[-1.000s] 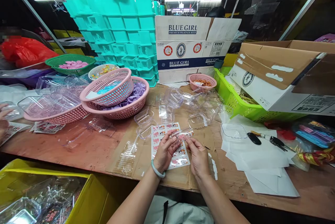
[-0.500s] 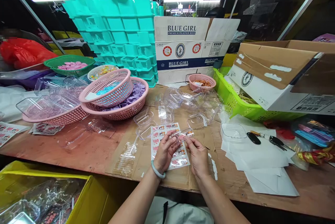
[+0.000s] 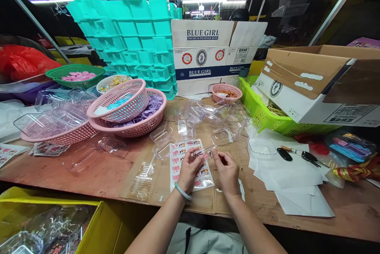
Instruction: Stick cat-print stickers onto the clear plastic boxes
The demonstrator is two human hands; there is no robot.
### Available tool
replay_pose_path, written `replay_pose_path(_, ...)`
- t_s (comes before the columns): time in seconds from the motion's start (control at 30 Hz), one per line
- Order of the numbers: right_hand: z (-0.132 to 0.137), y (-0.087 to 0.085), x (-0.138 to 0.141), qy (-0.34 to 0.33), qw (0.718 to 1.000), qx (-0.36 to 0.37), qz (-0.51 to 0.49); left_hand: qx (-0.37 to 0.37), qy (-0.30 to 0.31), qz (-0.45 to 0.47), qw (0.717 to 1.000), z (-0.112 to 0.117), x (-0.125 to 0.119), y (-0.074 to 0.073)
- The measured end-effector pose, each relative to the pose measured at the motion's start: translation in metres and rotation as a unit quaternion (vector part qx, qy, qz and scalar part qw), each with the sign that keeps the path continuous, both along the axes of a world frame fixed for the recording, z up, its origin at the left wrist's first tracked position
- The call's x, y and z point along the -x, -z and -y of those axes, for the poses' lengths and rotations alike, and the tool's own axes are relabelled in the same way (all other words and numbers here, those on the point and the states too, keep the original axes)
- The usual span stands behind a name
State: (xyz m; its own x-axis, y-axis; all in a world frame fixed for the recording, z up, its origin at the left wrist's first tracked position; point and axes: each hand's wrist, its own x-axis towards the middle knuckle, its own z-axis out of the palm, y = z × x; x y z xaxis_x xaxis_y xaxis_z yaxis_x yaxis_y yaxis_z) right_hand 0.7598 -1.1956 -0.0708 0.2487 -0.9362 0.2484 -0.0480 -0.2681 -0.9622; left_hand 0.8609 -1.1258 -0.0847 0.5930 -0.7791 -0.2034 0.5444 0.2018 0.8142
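My left hand (image 3: 189,169), with a pale bracelet on its wrist, has its fingers closed on a small clear plastic case (image 3: 204,154). The thumb and fingertips of my right hand (image 3: 227,170) pinch the case's right end; any small sticker under them is too fine to make out. Beneath both hands a sticker sheet (image 3: 175,169) with pink and cartoon cat pictures lies on flattened cardboard (image 3: 139,179). Just beyond the hands are loose clear plastic cases (image 3: 187,129).
Pink baskets (image 3: 127,127) with purple and blue pieces stand left, near a green basket (image 3: 52,72). Behind rise turquoise bins (image 3: 136,28) and a beer carton (image 3: 204,44). To the right are a lime crate (image 3: 258,113), white papers (image 3: 285,175) and keys (image 3: 310,157). A yellow box (image 3: 109,222) is lower left.
My right hand has shifted slightly right, its fingertips now against the end of the clear case. The left hand keeps its hold, and the whole view has turned a little to the right.
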Motion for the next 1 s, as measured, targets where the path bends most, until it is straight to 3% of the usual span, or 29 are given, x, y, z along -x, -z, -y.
replay_pose_path(0.23, 0.019, 0.003, 0.002, -0.039, 0.998, 0.024, -0.03, -0.013, 0.021, -0.003, 1.0, -0.002, -0.001, -0.002)
replay_pose_path(0.47, 0.018, 0.003, -0.002, 0.006, 0.982, 0.148, -0.116, -0.028, 0.015, -0.014, 0.999, 0.0, -0.005, -0.006)
replay_pose_path(0.53, 0.015, 0.005, -0.003, 0.015, 0.988, 0.121, -0.097, -0.027, 0.019, -0.007, 0.999, 0.0, -0.002, -0.012)
replay_pose_path(0.63, 0.013, 0.005, 0.004, -0.051, 0.998, -0.024, -0.012, -0.012, 0.039, 0.046, 0.998, -0.004, 0.005, -0.023)
replay_pose_path(0.73, 0.019, -0.008, 0.03, -0.156, 0.97, -0.173, 0.063, 0.004, 0.086, 0.077, 0.993, -0.006, 0.011, -0.027)
replay_pose_path(0.83, 0.027, -0.026, 0.072, -0.245, 0.94, -0.233, 0.047, 0.025, 0.169, 0.079, 0.982, -0.004, 0.019, -0.024)
replay_pose_path(0.93, 0.039, -0.03, 0.116, -0.299, 0.931, -0.209, -0.02, 0.051, 0.243, 0.094, 0.964, 0.001, 0.035, -0.018)
replay_pose_path(1.0, 0.053, -0.019, 0.14, -0.247, 0.958, -0.124, -0.074, 0.049, 0.225, 0.152, 0.961, 0.001, 0.047, -0.016)
